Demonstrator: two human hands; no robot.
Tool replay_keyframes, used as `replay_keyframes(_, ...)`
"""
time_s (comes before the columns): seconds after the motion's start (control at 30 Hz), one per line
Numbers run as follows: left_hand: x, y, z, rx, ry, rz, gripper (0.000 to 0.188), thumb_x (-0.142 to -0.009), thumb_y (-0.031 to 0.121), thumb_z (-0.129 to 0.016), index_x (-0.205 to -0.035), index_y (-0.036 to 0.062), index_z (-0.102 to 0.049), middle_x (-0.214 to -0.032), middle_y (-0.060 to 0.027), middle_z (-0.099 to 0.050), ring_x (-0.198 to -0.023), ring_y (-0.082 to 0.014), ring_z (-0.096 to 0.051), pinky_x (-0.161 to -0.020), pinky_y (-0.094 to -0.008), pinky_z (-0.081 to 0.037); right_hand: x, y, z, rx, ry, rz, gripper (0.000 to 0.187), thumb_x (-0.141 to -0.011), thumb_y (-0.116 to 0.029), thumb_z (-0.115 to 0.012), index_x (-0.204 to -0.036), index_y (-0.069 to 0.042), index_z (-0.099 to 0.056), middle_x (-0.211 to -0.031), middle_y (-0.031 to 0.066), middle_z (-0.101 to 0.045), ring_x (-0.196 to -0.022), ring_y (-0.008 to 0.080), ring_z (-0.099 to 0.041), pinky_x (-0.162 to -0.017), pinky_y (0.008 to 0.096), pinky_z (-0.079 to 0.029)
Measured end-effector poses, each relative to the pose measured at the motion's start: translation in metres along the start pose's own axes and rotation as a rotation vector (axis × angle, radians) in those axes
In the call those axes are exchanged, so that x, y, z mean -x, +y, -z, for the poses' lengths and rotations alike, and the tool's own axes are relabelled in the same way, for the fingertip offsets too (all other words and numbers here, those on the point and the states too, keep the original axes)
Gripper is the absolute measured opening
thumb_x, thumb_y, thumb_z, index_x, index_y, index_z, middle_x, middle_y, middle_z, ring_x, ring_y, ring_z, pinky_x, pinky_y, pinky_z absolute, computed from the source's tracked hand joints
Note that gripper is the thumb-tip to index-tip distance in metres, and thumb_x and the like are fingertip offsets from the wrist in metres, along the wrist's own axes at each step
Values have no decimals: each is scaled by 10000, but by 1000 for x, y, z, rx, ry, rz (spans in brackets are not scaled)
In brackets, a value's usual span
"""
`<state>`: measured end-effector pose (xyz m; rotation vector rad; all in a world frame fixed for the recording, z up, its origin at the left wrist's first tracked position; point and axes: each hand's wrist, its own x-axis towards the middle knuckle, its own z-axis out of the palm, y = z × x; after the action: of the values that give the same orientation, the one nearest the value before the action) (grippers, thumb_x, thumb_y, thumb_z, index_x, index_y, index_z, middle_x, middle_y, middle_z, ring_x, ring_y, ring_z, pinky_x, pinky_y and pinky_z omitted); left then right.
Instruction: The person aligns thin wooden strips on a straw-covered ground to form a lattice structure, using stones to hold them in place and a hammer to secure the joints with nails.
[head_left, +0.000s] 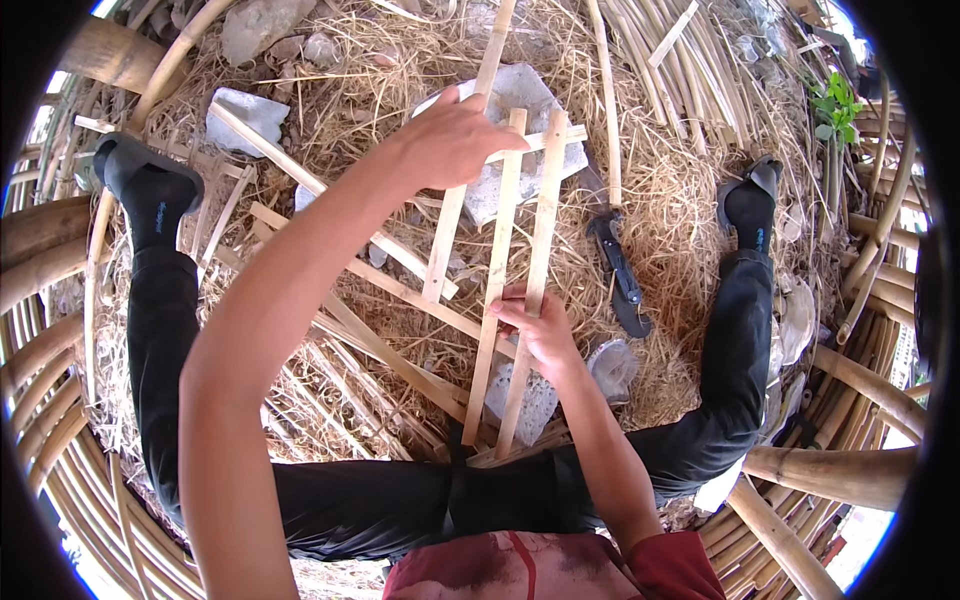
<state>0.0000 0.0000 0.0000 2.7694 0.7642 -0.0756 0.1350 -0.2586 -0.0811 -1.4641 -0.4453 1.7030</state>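
My left hand (455, 140) is closed at the upper end of a group of bamboo slats, over a short crosspiece (573, 136) and a long slat (446, 240). Which of these its hidden fingers grip is hard to see. Two more pale slats, a middle slat (504, 215) and a right slat (545, 205), run side by side toward my lap and meet the crosspiece near their tops. Lower down, my right hand (540, 330) pinches these two slats, its thumb and fingers around them. A flat pale stone (535, 90) lies under the upper ends.
A black-handled tool (620, 270) lies on straw to the right. Loose slats (400, 290) cross the ground at left. Stones (248, 120) lie around, one a rough grey stone (530, 405) near my lap. My outstretched legs (160, 350) flank the area; bamboo poles (840, 475) border it.
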Motion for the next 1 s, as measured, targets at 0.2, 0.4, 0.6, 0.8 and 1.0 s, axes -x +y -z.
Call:
replay_keyframes(0.2, -16, -3, 15, -98, -64, -131, 504, -848, -80, -653, -1226, 231, -775, -772, -40, -719, -974, -213, -619, -933, -405, -401, 4, -6, -4, -41, 33, -49, 245, -878, -168, -854, -1040, -19, -744, -913, 52, -761, -800, 118, -686, -677, 298, -511)
replay_keyframes(0.4, -14, -6, 12, -93, -21, -134, 531, -869, -72, -650, -1304, 224, -717, -792, -47, -719, -968, -216, -620, -932, -417, -409, 0, -3, -2, -64, 0, -61, 246, -871, -173, -861, -1030, -21, -752, -919, 55, -767, -793, 118, -683, -679, 295, -510)
replay_keyframes(0.6, -5, -1, 14, -63, -170, -42, 625, -875, -93, -627, -1420, 214, -614, -901, -61, -741, -1002, -222, -654, -932, -423, -417, -1, -4, -3, -50, -15, -55, 226, -878, -170, -854, -1014, -21, -751, -902, 61, -766, -777, 115, -671, -668, 294, -498)
replay_keyframes(0.8, -1, -4, 7, -40, -118, -16, 643, -881, -102, -596, -1443, 211, -595, -946, -63, -762, -1043, -224, -676, -927, -438, -434, -1, -6, -6, -30, -17, -65, 208, -884, -160, -848, -1019, -31, -756, -917, 60, -774, -791, 119, -678, -679, 300, -501)
replay_keyframes(1.0, -2, 1, 6, -13, -144, 16, 671, -882, -121, -556, -1466, 209, -573, -972, -77, -769, -1081, -233, -670, -998, -460, -440, -1, -7, -5, 1, 6, -110, 216, -879, -158, -853, -1043, -50, -763, -951, 61, -790, -852, 123, -705, -690, 300, -511)
